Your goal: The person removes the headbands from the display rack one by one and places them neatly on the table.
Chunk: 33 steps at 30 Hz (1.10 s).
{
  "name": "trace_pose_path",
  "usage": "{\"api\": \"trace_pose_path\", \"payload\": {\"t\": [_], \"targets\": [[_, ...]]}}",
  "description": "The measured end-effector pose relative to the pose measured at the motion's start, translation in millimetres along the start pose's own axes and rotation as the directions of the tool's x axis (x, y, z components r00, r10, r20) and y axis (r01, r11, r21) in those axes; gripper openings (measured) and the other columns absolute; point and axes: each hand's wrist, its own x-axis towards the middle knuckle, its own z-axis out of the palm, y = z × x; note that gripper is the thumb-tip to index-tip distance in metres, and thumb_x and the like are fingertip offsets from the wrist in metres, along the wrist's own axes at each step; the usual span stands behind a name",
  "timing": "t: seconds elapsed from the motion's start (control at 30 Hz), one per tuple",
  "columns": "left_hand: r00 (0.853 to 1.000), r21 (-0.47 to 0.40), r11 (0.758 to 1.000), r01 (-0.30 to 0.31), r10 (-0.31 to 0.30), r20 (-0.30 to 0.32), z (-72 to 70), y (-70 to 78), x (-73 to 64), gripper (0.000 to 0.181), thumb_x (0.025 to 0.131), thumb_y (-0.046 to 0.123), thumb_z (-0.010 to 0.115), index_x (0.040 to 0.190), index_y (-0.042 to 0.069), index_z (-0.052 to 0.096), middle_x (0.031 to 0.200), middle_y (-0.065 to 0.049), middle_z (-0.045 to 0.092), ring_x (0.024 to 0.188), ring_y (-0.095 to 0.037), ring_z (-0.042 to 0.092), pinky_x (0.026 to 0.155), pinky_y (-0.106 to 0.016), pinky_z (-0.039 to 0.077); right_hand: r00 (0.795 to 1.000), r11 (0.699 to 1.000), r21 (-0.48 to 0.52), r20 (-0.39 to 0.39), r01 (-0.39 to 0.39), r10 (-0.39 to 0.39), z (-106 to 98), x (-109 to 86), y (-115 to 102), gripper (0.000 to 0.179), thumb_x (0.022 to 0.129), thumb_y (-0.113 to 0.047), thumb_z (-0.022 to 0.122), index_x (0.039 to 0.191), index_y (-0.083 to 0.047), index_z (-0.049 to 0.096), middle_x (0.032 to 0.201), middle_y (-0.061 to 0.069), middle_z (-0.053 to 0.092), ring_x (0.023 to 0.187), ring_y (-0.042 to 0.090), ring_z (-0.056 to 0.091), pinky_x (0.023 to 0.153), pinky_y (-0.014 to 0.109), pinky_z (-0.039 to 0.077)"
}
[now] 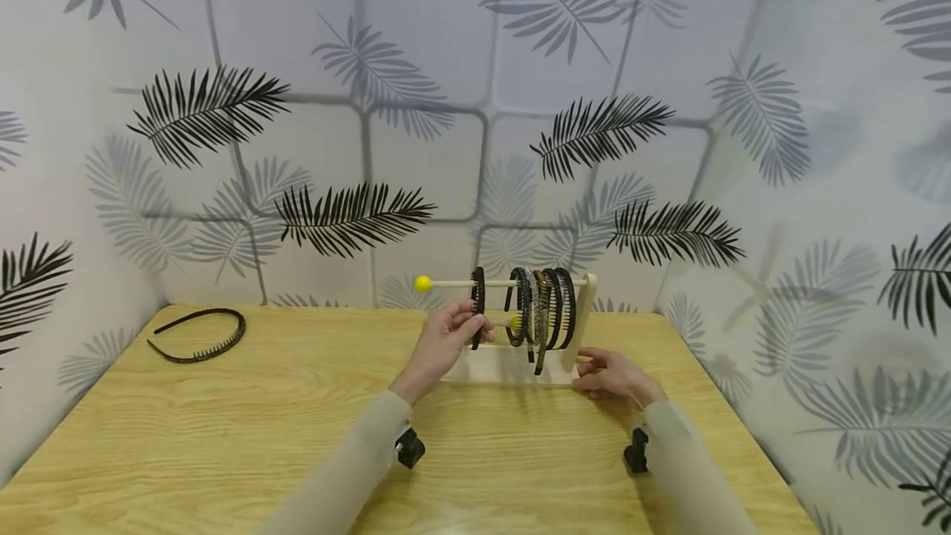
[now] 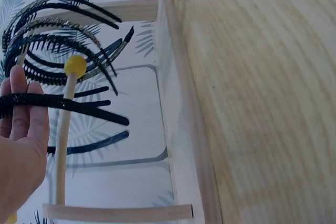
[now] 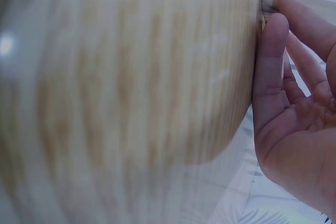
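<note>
My left hand (image 1: 446,345) pinches a black toothed headband (image 1: 479,287) around the upper rod of a wooden headband rack (image 1: 505,367). In the left wrist view, the same headband (image 2: 37,100) crosses in front of the fingers, its ends pointing right. Several more headbands (image 1: 557,312), black, silvery and brownish, hang bunched near the rack's upright (image 1: 587,312). My right hand (image 1: 612,376) holds the rack's right end, low at the base; in the right wrist view its fingertips (image 3: 274,27) are at the wooden corner.
Another black headband (image 1: 201,337) lies on the left of the wood-grain table (image 1: 223,436). A yellow ball (image 1: 423,284) caps the upper rod, and another yellow ball (image 2: 75,65) caps a lower rod. A leaf-patterned wall (image 1: 446,163) stands close behind the rack.
</note>
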Motion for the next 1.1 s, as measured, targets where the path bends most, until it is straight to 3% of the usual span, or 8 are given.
{"api": "trace_pose_path", "payload": {"t": [0.07,0.2,0.37,0.53,0.73,1.1], "targets": [[1.000,-0.014,1.000,0.006,-0.006,0.008,-5.6,2.4,0.8,0.022,0.101,0.008,0.053,0.120,-0.003,0.057,0.107,-0.025,0.068,0.083,-0.015,0.071,0.087,-0.037,0.057,1.000,1.000,-0.010,0.002,0.007,-0.007,0,-0.4,-2,0.077,0.089,-0.007,0.071,0.152,0.003,0.027,0.117,0.016,0.056,0.083,0.012,0.061,0.070,0.025,0.056],[0.999,-0.050,0.998,0.046,-0.045,0.015,-17.0,6.7,0.9,0.017,0.102,0.009,0.052,0.116,0.000,0.058,0.106,-0.025,0.066,0.083,-0.015,0.070,0.092,-0.047,0.055,1.000,1.000,-0.002,0.004,0.006,-0.006,0,0.7,-4,0.077,0.089,-0.006,0.071,0.152,0.002,0.028,0.116,0.016,0.057,0.082,0.011,0.061,0.070,0.025,0.057],[0.998,-0.036,0.997,0.063,-0.062,0.028,-30.2,9.3,-1.3,0.013,0.104,0.011,0.048,0.114,0.004,0.052,0.094,-0.007,0.066,0.082,-0.015,0.069,0.089,-0.042,0.056,1.000,0.999,0.026,0.016,0.018,-0.018,0,3.2,-4,0.077,0.089,-0.004,0.071,0.152,0.003,0.028,0.112,0.014,0.058,0.081,0.011,0.062,0.070,0.025,0.056],[0.996,-0.023,0.997,0.072,-0.071,0.049,-42.1,12.1,-4.8,0.015,0.105,0.013,0.045,0.119,0.007,0.046,0.094,-0.010,0.061,0.080,-0.017,0.067,0.090,-0.049,0.054,0.999,0.998,0.047,0.029,0.029,-0.031,0,3.0,-5,0.076,0.090,-0.004,0.070,0.153,0.002,0.028,0.109,0.012,0.058,0.081,0.010,0.062,0.070,0.026,0.057],[0.994,0.001,0.995,0.096,-0.096,0.061,-54.0,12.4,-7.2,0.019,0.106,0.014,0.044,0.122,0.006,0.043,0.090,-0.006,0.060,0.080,-0.017,0.066,0.084,-0.039,0.056,0.999,0.998,0.048,0.033,0.038,-0.040,0,2.4,-5,0.077,0.090,-0.004,0.070,0.153,0.003,0.027,0.111,0.015,0.057,0.080,0.011,0.062,0.069,0.027,0.057],[0.990,-0.029,0.990,0.141,-0.141,0.005,-67.6,13.6,-10.2,0.022,0.105,0.013,0.047,0.125,0.005,0.045,0.088,-0.003,0.063,0.078,-0.015,0.067,0.083,-0.039,0.057,0.999,0.999,0.037,0.030,0.016,-0.017,-2,0.5,1,0.078,0.089,-0.006,0.071,0.153,0.002,0.026,0.115,0.016,0.057,0.084,0.011,0.063,0.072,0.027,0.057]]}}
